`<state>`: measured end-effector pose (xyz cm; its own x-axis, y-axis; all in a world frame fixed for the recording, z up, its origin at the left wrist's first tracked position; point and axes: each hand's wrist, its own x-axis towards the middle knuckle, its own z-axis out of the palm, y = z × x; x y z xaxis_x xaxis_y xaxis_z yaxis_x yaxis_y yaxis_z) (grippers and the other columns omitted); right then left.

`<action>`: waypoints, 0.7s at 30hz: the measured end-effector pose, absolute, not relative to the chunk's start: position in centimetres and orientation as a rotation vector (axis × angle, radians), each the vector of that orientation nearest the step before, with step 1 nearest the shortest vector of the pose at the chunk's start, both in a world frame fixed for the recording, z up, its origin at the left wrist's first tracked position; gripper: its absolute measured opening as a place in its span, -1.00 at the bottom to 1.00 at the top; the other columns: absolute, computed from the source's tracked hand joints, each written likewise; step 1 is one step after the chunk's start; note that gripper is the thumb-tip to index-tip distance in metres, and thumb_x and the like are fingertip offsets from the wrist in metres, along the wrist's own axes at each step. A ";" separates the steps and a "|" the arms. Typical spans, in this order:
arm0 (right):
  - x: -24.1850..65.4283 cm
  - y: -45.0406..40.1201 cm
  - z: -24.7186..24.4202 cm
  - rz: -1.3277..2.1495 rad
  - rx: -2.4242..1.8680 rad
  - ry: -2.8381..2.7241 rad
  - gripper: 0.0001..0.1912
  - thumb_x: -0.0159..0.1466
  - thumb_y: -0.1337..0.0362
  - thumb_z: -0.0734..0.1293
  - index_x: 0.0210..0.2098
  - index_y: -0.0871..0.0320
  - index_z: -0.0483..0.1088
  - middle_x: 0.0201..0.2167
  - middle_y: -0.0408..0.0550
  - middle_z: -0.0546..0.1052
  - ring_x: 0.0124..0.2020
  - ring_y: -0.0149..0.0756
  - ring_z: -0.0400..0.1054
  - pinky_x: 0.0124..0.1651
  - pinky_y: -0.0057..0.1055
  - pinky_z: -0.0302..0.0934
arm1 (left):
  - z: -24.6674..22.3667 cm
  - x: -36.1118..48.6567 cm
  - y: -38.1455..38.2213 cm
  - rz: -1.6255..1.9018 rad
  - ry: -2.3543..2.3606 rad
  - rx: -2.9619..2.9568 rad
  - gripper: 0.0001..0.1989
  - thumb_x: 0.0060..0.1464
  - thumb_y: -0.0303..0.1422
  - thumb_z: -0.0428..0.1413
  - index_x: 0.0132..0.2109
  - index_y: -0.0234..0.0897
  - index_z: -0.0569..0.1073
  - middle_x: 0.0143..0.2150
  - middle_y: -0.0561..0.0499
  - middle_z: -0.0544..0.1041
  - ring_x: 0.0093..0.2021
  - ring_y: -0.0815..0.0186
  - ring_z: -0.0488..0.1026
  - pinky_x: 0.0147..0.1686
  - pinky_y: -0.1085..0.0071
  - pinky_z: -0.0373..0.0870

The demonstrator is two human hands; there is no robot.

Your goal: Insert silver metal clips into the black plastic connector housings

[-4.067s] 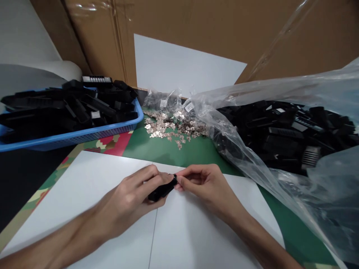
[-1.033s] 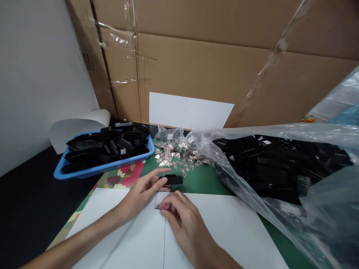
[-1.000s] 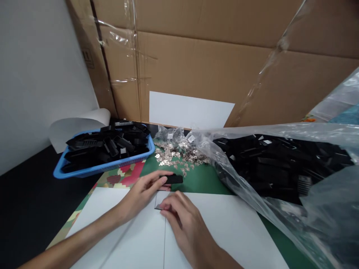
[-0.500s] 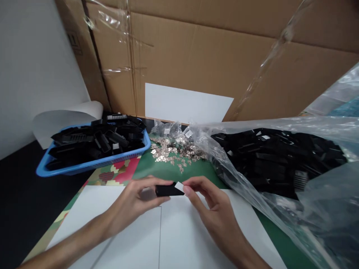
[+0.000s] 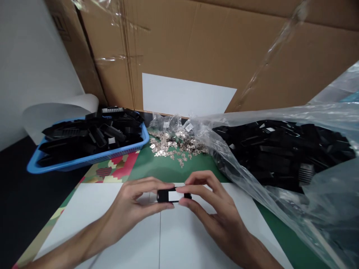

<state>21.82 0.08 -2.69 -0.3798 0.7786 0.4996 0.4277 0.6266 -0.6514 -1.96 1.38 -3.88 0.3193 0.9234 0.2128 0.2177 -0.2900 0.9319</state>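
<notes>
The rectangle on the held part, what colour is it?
White; the rectangle shows best in the head view.

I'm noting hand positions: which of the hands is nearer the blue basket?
Left. The left hand is in front of the right end of the basket; the right hand is farther off to the right.

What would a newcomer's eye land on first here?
Probably the blue basket at left, heaped with black parts. Next, shiny metal pieces scattered mid-table, and the left hand and right hand at front centre, holding a black block with a white rectangle on top.
</notes>
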 end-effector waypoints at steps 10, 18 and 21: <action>21.7 0.0 -3.2 0.708 -0.958 -1.938 -0.72 0.41 0.38 0.41 0.05 -0.07 0.53 -0.06 -0.06 0.41 -0.01 -0.26 0.42 0.05 -0.32 0.42 | -4.2 -2.2 1.6 1.051 0.967 1.832 -0.67 0.11 -0.34 0.40 0.03 0.05 0.67 -0.10 0.06 0.73 -0.19 0.26 0.68 -0.20 0.44 0.60; 21.3 0.2 -2.3 0.828 -1.009 -1.869 -0.80 0.38 0.27 0.46 -0.01 -0.08 0.61 -0.09 -0.07 0.45 -0.05 -0.27 0.44 0.01 -0.35 0.39 | -4.7 -2.4 1.5 1.043 0.986 1.852 -0.63 0.16 -0.32 0.37 0.09 0.14 0.63 -0.08 0.10 0.72 -0.18 0.28 0.66 -0.17 0.45 0.58; 21.2 1.3 -2.0 1.020 -1.153 -1.720 -0.82 0.39 0.12 0.44 -0.06 0.00 0.58 -0.16 -0.08 0.51 -0.16 -0.28 0.46 -0.05 -0.36 0.40 | -4.6 -2.4 1.6 1.026 1.011 1.899 -0.69 0.15 -0.31 0.37 0.04 0.06 0.65 -0.12 0.06 0.71 -0.17 0.23 0.65 -0.16 0.39 0.57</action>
